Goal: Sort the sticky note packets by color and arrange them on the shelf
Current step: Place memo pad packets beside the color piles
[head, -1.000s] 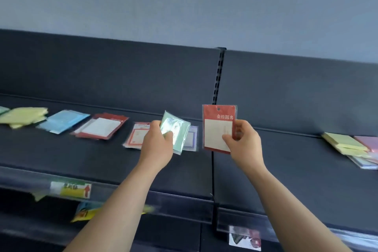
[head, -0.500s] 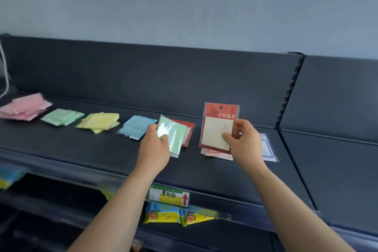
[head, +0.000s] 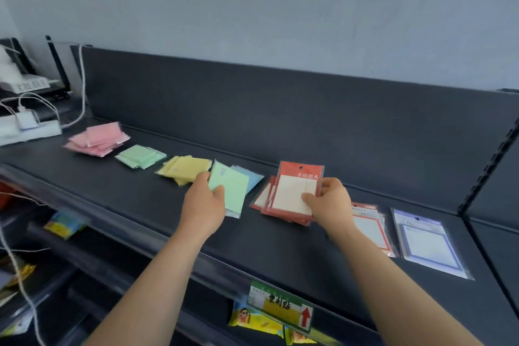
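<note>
Green packet [head: 230,189] sits mid-frame, pinched in the left hand [head: 202,205]'s grip over the shelf [head: 280,247]. The right hand [head: 332,202]'s grip holds a red packet [head: 298,191] just right of it, above a red pile [head: 264,199]. Pink pile [head: 97,139], green pile [head: 140,156] and yellow pile [head: 184,170] trail toward upper left.

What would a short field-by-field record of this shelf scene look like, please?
left hand: holds a light green packet
right hand: holds a red-topped packet over the red pile; contact unclear
row, left to right: pink pile, green pile, yellow pile, blue pile, red pile
further right: red-bordered packet, purple-bordered packet, lying flat
surface: dark shelf
</note>
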`<state>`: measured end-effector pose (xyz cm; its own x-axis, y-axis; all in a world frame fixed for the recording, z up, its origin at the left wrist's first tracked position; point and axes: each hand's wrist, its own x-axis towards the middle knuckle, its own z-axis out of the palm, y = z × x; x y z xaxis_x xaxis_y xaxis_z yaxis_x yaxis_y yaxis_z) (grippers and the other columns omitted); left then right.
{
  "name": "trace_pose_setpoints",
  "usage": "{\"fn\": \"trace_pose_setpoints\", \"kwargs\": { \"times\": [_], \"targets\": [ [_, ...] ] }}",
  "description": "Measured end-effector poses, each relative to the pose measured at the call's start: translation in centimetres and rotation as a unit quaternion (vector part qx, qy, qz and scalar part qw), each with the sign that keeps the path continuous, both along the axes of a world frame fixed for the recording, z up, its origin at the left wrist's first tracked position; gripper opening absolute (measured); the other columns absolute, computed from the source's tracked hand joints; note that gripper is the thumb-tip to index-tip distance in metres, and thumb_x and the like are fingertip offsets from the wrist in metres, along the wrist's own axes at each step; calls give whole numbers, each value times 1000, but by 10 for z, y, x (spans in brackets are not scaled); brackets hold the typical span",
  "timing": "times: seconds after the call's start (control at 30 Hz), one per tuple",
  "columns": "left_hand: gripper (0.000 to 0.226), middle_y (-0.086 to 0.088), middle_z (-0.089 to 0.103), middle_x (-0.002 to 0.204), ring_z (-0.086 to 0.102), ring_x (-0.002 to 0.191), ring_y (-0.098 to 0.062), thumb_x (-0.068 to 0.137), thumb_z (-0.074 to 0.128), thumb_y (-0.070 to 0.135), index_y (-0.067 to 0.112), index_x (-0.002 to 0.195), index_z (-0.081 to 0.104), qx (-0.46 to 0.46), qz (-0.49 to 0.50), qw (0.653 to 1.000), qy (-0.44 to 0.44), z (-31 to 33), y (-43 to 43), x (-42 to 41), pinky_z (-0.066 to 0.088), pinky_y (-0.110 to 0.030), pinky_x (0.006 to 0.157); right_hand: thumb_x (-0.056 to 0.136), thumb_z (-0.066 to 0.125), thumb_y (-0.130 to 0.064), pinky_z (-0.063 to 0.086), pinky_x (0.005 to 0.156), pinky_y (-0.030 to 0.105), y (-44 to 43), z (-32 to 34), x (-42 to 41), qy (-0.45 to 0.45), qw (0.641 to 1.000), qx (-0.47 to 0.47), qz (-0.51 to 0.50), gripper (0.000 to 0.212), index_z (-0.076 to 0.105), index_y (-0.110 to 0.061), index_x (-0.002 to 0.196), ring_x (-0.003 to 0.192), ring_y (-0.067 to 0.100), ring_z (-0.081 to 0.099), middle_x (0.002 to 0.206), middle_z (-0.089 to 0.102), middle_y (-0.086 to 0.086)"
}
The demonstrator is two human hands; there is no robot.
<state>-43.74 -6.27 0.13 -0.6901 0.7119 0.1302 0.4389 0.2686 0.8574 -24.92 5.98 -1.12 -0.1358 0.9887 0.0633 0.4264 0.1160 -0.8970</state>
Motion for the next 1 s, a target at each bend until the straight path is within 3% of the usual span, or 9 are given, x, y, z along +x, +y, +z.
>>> {"fn": "trace_pose_setpoints", "kwargs": {
  "times": [0.13,0.27,0.4,0.53,0.67,0.8,0.87,1.0],
  "targets": [
    [35,-5,55,122,52,93,-21,99,42,14,10,134,44,2,16,1000,8,-4,8,-8,43,-34,74,82,68,-21,44,87,35,4,-4,-11,-102,994,23,17,48,45,-7,122,107,25,53,121,53,9],
    [36,-5,55,122,54,95,-22,98,41,12,12,134,43,12,20,1000,-4,-7,9,-22,45,-34,75,83,65,-23,32,105,35,-2,-1,-25,-196,975,102,30,60,41,-10,136,125,29,34,136,36,11],
    [36,1,56,115,54,85,-14,97,39,10,16,132,43,34,23,999,-24,-2,9,-47,45,-32,65,91,59,-24,33,103,27,-12,11,-62,-151,970,153,111,45,50,-14,133,126,21,40,136,45,3],
    [29,3,56,112,60,94,-17,93,38,6,20,117,45,52,9,996,-76,4,8,-82,55,-45,82,93,57,-28,46,93,29,-24,17,-117,-99,975,102,171,42,50,-15,132,110,15,54,125,57,1],
    [26,-1,57,115,62,100,-22,93,38,5,19,114,45,50,-7,994,-99,9,4,-131,57,-43,83,93,58,-28,48,70,19,-36,19,-178,-72,975,60,202,45,47,-14,134,82,6,61,106,64,-5],
    [26,0,60,118,62,102,-18,93,41,8,20,115,46,37,-36,995,-84,11,0,-185,57,-45,83,89,64,-24,57,73,36,-46,19,-240,-36,979,38,199,41,54,-14,127,76,17,67,91,71,-2],
    [26,1,60,117,63,100,-18,93,43,9,22,115,47,28,-50,996,-64,11,-3,-212,57,-45,82,88,64,-21,58,68,35,-50,20,-267,-23,980,25,197,34,56,-16,121,73,18,70,87,72,-2],
    [31,1,62,116,64,98,-18,93,47,12,21,122,53,5,-89,996,10,12,-9,-264,58,-41,81,86,68,-17,59,74,40,-55,19,-312,12,986,1,165,35,56,-12,119,73,18,70,85,71,3]
  ]
}}
